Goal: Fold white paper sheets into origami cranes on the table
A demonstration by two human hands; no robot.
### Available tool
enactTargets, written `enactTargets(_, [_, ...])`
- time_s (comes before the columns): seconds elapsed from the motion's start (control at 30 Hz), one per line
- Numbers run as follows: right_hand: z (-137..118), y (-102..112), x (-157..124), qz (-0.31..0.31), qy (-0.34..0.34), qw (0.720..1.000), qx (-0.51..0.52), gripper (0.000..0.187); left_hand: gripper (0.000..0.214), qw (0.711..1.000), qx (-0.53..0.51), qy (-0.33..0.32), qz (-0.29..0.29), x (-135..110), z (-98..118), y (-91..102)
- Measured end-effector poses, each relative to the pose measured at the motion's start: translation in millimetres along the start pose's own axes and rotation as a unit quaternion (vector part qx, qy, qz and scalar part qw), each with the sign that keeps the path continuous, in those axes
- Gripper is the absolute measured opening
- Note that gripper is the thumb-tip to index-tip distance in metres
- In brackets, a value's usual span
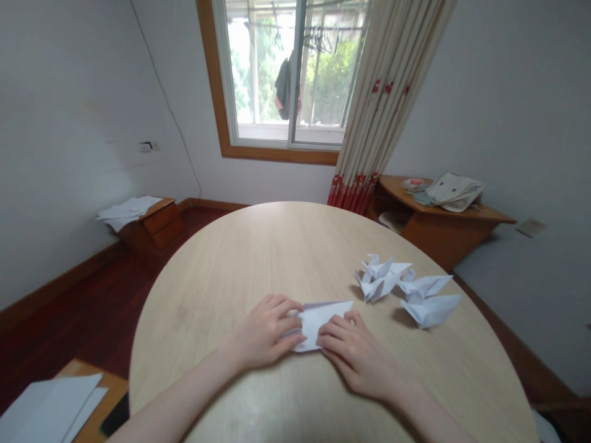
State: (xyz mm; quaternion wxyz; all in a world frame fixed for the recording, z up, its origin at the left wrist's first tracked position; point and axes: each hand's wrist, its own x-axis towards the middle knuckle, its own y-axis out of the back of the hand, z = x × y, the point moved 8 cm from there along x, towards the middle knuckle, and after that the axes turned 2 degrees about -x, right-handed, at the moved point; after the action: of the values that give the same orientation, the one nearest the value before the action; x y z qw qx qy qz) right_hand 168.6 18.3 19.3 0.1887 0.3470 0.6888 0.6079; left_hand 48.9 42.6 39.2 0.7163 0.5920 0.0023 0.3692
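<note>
A folded sheet of white paper [319, 315] lies on the round table [221, 271] in front of me. My left hand [268, 331] grips its left end, fingertips curled over the edge. My right hand [357, 352] has its fingers bent together on the lower right part of the sheet, the thumb near the bottom edge. Part of the paper is hidden under the fingers of both hands. Beyond my right hand stand several folded paper birds, one group of paper cranes [379, 284] and, further right, another paper crane [430, 309].
At the lower left, white sheets [55, 406] lie on a wooden surface beside the table. More paper [129, 209] covers a low drawer cabinet [161, 231] by the left wall. A wooden corner desk [443, 231] holding a cloth bag [455, 191] stands behind the table on the right.
</note>
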Motion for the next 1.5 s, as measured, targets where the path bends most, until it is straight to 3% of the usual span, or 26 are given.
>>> enactTargets(0.2, [6,-1,-1,0.007,-0.018,1.0,-0.019,0.022,0.04,0.999,0.028,0.003,-0.037,-1,1,-10.3])
enactTargets(0.37, [5,0,-1,0.003,-0.018,1.0,-0.023,0.023,0.033,0.996,0.073,0.018,-0.046,-2,-4,-12.8])
enactTargets(0.97, [1,-1,0,0.022,-0.019,0.998,-0.058,0.025,0.029,0.992,0.092,0.053,-0.073,-4,-15,-18.9])
enactTargets(1.5, [1,1,-1,0.041,-0.028,0.995,-0.083,0.023,0.028,0.978,0.149,0.074,-0.129,-5,-20,-28.0])
